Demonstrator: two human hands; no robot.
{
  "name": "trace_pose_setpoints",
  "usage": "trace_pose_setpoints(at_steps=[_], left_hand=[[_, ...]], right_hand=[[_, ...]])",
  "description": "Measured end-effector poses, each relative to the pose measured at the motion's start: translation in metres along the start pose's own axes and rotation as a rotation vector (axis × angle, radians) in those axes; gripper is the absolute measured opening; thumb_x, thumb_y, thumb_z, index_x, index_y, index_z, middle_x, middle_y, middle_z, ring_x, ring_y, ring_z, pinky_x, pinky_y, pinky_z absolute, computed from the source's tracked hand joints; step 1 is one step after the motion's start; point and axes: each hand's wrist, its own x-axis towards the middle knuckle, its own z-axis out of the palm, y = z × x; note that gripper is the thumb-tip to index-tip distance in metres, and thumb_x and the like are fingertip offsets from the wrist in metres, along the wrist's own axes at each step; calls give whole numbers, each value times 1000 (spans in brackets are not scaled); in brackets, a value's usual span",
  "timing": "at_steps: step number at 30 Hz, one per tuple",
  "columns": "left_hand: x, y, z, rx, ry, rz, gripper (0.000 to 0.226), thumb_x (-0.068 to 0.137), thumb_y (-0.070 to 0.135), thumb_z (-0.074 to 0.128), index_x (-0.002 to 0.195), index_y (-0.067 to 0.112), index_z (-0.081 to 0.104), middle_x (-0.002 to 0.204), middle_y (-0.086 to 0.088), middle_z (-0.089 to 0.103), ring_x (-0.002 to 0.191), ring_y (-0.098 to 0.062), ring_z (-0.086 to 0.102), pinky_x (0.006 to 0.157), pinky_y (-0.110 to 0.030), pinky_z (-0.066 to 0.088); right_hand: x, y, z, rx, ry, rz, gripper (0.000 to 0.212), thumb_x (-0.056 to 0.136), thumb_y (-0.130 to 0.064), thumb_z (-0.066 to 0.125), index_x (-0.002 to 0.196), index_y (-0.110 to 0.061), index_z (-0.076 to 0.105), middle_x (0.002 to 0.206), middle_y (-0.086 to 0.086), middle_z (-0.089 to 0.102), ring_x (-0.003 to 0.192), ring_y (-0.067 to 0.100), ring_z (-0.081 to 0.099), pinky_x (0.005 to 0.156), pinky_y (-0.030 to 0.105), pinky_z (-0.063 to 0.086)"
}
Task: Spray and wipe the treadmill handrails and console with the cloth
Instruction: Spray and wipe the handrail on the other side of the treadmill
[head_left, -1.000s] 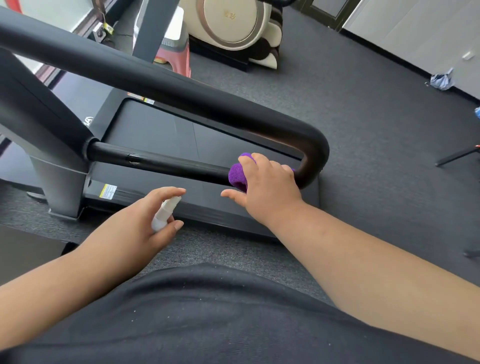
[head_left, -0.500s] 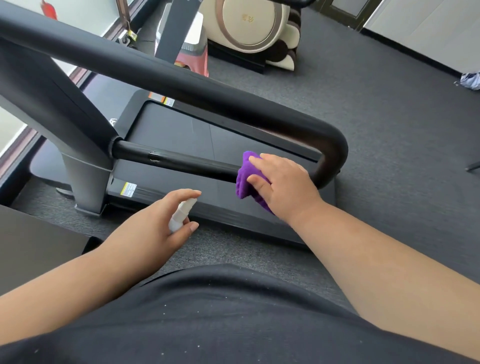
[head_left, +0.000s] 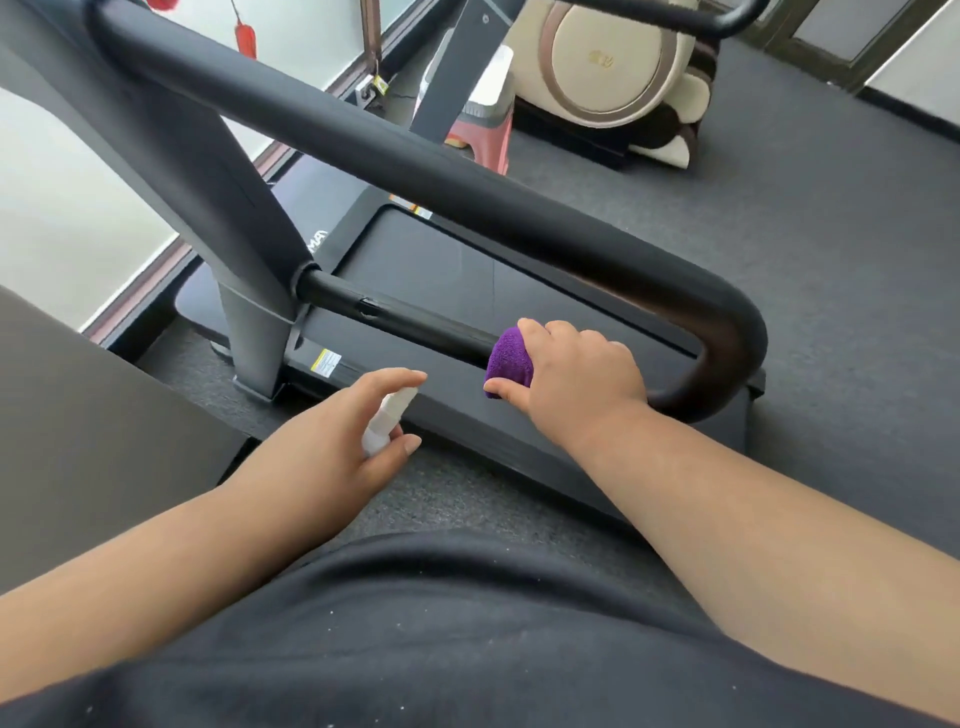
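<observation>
The treadmill's thick black padded handrail (head_left: 467, 171) runs from upper left to a bend at the right, then loops back as a thinner lower bar (head_left: 405, 322) that joins the grey upright (head_left: 249, 312). My right hand (head_left: 576, 379) presses a purple cloth (head_left: 509, 358) around that lower bar, near the bend. My left hand (head_left: 332, 436) holds a small white spray bottle (head_left: 387, 421) just below the bar, nozzle pointing up toward it. The console is out of sight.
The treadmill belt (head_left: 441, 270) lies under the rails on dark grey carpet (head_left: 831, 260). A beige machine (head_left: 608, 67) and a pink stool (head_left: 483, 124) stand behind. A window wall (head_left: 62, 197) is at the left, a dark surface (head_left: 78, 441) at lower left.
My right hand has slid the cloth a little along the lower bar and regripped it. The left hand keeps the bottle in place. My view has shifted left and up.
</observation>
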Motion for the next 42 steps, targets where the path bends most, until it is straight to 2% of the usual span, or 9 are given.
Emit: trace_pose_setpoints(at_steps=[3, 8, 12, 16, 22, 27, 33, 38, 42], left_hand=[[-14, 0, 8, -5, 58, -65, 51, 87, 46, 61, 128, 61, 33, 99, 32, 59, 87, 6, 57, 69, -16, 41], [-32, 6, 28, -12, 136, -158, 51, 85, 50, 58, 128, 61, 34, 99, 32, 58, 86, 7, 58, 72, -19, 43], [-37, 18, 41, -23, 209, -184, 52, 87, 50, 57, 131, 60, 33, 95, 25, 60, 88, 3, 58, 74, -21, 45], [-31, 28, 45, -52, 263, -151, 52, 88, 46, 59, 131, 59, 34, 97, 22, 60, 86, 3, 58, 72, -14, 41], [-27, 20, 40, -92, 245, -155, 51, 87, 52, 57, 125, 71, 30, 99, 26, 59, 89, 5, 57, 72, -17, 42], [-32, -3, 20, -106, 242, -189, 52, 87, 54, 55, 124, 74, 26, 96, 25, 61, 86, 3, 59, 74, -26, 47], [-34, -33, -13, -89, 283, -191, 48, 85, 60, 50, 127, 71, 28, 100, 27, 59, 87, 0, 59, 72, -20, 44], [-21, -56, -34, -82, 261, -178, 50, 87, 55, 53, 128, 69, 29, 99, 26, 59, 88, -1, 59, 73, -19, 45], [-6, -62, -49, -82, 227, -128, 51, 87, 53, 55, 128, 69, 29, 99, 24, 60, 89, 1, 59, 73, -19, 45]], right_hand=[[13, -10, 0, 3, 20, -51, 81, 77, -88, 37, 129, -26, 47, 106, 0, 62, 91, 27, 62, 67, 36, 34], [41, -38, -1, 60, 35, -153, 72, 79, -84, 42, 116, -22, 48, 104, 4, 60, 92, 31, 62, 66, 37, 36], [49, -41, -5, 114, -12, -170, 72, 79, -84, 43, 117, -23, 46, 106, 6, 58, 96, 33, 61, 64, 39, 38], [34, -17, -5, 192, -3, -160, 72, 80, -84, 41, 125, -29, 45, 104, 5, 57, 94, 33, 61, 61, 36, 37], [24, -12, 1, 55, 92, -194, 82, 82, -85, 25, 138, -27, 39, 107, 7, 61, 92, 33, 63, 77, 43, 46], [53, -46, -1, 46, 72, -210, 70, 86, -81, 31, 122, -22, 47, 101, 7, 62, 86, 33, 63, 64, 38, 37], [107, -118, -10, 66, 26, -263, 64, 88, -77, 36, 113, -20, 47, 106, 9, 61, 94, 36, 63, 64, 39, 33], [146, -168, -20, 137, -68, -260, 61, 89, -75, 36, 113, -20, 48, 109, 8, 60, 88, 35, 60, 64, 41, 35], [138, -152, -27, 217, -105, -255, 61, 88, -76, 38, 122, -27, 47, 107, 6, 60, 89, 34, 61, 62, 38, 42]])
